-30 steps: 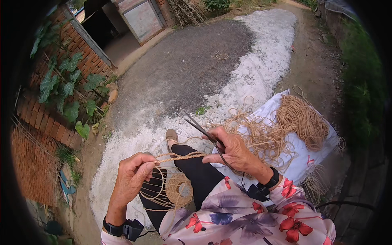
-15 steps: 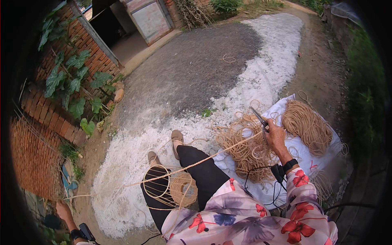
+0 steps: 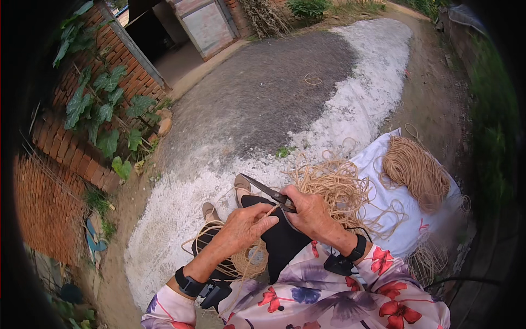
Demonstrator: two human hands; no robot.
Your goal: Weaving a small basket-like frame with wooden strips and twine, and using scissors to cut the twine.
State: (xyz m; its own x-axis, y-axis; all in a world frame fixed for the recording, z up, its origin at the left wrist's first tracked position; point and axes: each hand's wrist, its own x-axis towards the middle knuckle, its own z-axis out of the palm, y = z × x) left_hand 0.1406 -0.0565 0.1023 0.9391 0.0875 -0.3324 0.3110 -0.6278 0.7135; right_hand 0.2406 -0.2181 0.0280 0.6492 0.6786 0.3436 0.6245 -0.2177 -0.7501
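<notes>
My right hand (image 3: pixel 315 219) is closed around dark-handled scissors (image 3: pixel 264 188), whose blades point up and to the left over my lap. Close beside it, my left hand (image 3: pixel 244 227) pinches a tan cord (image 3: pixel 272 210) between thumb and fingers, near the scissors' handles. Below the left hand, a small woven basket (image 3: pixel 253 262) of tan cord with an open hoop frame rests between my legs, partly hidden by my wrist. A loose tangle of the same cord (image 3: pixel 337 186) lies to the right of my hands.
A neat coil of tan cord (image 3: pixel 415 170) sits on a white sheet (image 3: pixel 378 205) at the right. White gravel (image 3: pixel 164 236) and dark grit (image 3: pixel 246 93) cover the ground ahead. A brick wall (image 3: pixel 52 203) with leafy vines (image 3: pixel 109 112) stands at the left, near an open doorway (image 3: pixel 175 52).
My left hand has come in from the far lower left, and my right hand with the scissors has moved left and down. The cord stretched between them is no longer taut; the hands are now together.
</notes>
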